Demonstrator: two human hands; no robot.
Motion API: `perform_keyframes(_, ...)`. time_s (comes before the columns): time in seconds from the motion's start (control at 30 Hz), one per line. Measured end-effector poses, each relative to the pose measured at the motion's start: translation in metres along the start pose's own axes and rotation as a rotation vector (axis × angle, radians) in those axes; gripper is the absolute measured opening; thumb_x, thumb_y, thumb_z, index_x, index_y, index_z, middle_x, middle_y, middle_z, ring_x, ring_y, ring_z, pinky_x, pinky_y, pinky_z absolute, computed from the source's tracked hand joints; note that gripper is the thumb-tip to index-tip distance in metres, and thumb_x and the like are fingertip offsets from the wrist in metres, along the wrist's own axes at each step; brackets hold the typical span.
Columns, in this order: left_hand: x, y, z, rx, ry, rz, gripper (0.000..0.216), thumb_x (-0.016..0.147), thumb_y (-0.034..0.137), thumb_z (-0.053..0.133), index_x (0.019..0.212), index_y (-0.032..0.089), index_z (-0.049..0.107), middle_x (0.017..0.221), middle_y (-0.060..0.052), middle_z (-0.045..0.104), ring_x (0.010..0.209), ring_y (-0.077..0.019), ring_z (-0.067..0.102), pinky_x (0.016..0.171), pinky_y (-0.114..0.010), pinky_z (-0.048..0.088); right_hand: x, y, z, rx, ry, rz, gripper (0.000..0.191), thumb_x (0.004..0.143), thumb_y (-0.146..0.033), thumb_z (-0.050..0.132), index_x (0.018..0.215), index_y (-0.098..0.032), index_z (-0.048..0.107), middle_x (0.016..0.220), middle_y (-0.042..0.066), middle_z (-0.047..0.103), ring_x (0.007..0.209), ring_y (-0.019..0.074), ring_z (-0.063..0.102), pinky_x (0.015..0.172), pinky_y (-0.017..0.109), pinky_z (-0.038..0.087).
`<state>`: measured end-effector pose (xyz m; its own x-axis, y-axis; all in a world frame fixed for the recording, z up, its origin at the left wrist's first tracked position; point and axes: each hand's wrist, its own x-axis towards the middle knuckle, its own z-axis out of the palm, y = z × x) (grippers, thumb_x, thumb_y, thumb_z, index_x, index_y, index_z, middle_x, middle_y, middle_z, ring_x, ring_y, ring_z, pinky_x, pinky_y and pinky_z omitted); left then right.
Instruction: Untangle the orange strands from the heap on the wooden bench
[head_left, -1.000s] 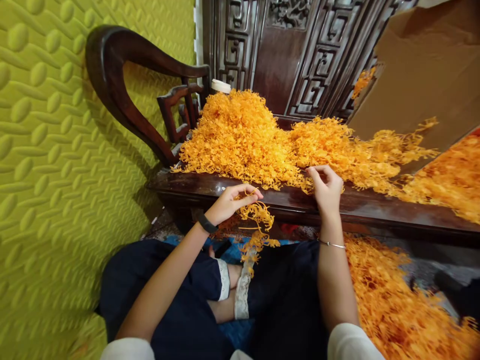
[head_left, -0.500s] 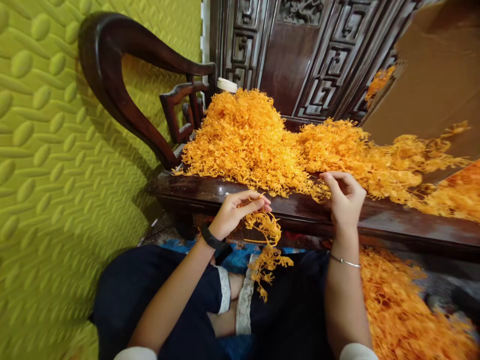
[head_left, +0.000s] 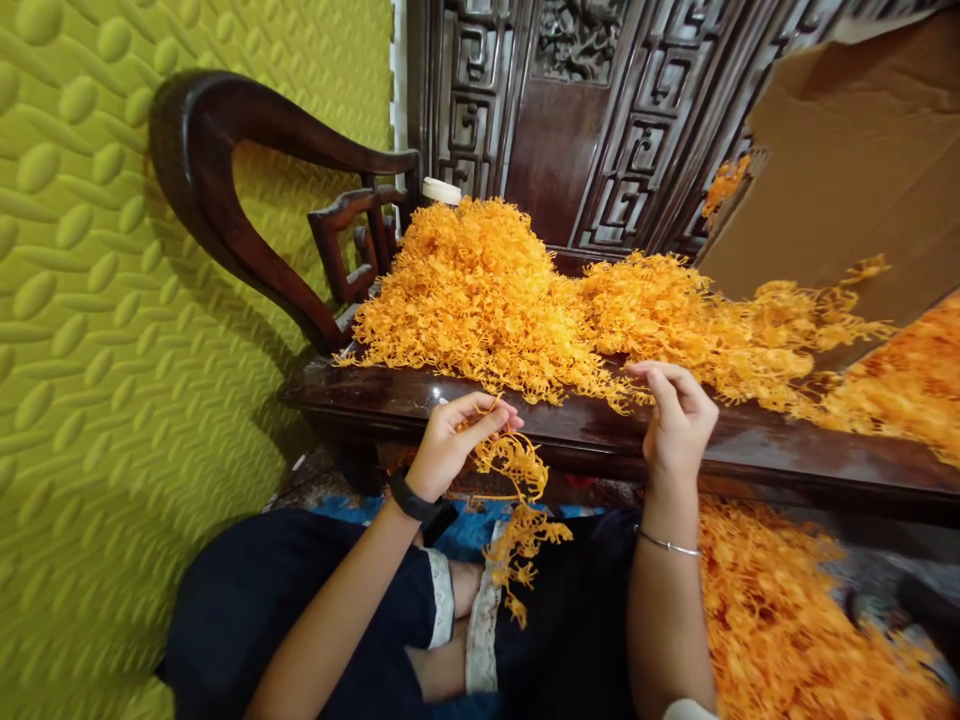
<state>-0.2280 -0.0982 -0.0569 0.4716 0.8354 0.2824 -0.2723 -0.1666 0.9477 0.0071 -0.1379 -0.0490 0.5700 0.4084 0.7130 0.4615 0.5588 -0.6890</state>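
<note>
My left hand [head_left: 459, 442] is closed in a pinch on a string of orange plastic pieces [head_left: 525, 540]. The string curls below the fingers and dangles over my lap. Near the front of the bench, my right hand [head_left: 679, 425] is closed too, thumb against fingers; whatever it pinches is too small to make out. Just beyond both hands lies a big heap of loose orange plastic pieces [head_left: 480, 300], thin and branching, spread along the dark wooden bench [head_left: 757, 445].
A curved wooden armrest [head_left: 199, 200] stands at left before a yellow-green padded wall [head_left: 67, 400]. Cardboard [head_left: 840, 170] leans against the carved backrest [head_left: 555, 150] at right. More orange pieces [head_left: 780, 610] lie below the bench on the right. A white round object [head_left: 442, 191] stands behind the heap.
The view has shifted slightly, so the scene sits a little lower and further left. Both hands keep nearly the same pose, and the string still hangs from my left hand.
</note>
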Motion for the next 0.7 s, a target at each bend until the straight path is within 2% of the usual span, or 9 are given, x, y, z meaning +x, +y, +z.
perform_keyframes(0.2, -0.0007, -0.0005, 0.0013, 0.026, 0.001, 0.01, 0.019, 0.076, 0.036, 0.065, 0.08, 0.018, 0.067, 0.081, -0.005, 0.072, 0.079, -0.0176, 0.067, 0.07, -0.028, 0.05, 0.0009, 0.0039, -0.002, -0.008, -0.035, 0.061, 0.011, 0.077, -0.028, 0.061, 0.072, -0.021, 0.068, 0.074, 0.002, 0.067, 0.076, 0.0183, 0.062, 0.076, 0.033, 0.047)
perform_keyframes(0.4, -0.0008, 0.0005, 0.0018, 0.119, -0.084, 0.04, 0.019, 0.076, 0.034, 0.064, 0.079, 0.016, 0.067, 0.082, -0.005, 0.072, 0.079, -0.0172, 0.066, 0.072, -0.027, 0.049, 0.0008, 0.0053, -0.0037, -0.024, -0.068, 0.068, 0.014, 0.077, -0.03, 0.062, 0.073, -0.018, 0.067, 0.073, 0.002, 0.067, 0.076, 0.0168, 0.061, 0.073, 0.03, 0.047)
perform_keyframes(0.7, 0.0035, -0.0056, -0.0028, 0.0, -0.071, 0.072, 0.02, 0.076, 0.033, 0.066, 0.081, 0.014, 0.066, 0.077, -0.004, 0.071, 0.076, -0.0158, 0.066, 0.069, -0.025, 0.049, 0.003, 0.0091, -0.0041, -0.002, -0.079, 0.077, 0.016, 0.078, -0.029, 0.061, 0.072, -0.016, 0.066, 0.071, 0.002, 0.066, 0.073, 0.0151, 0.061, 0.072, 0.028, 0.047)
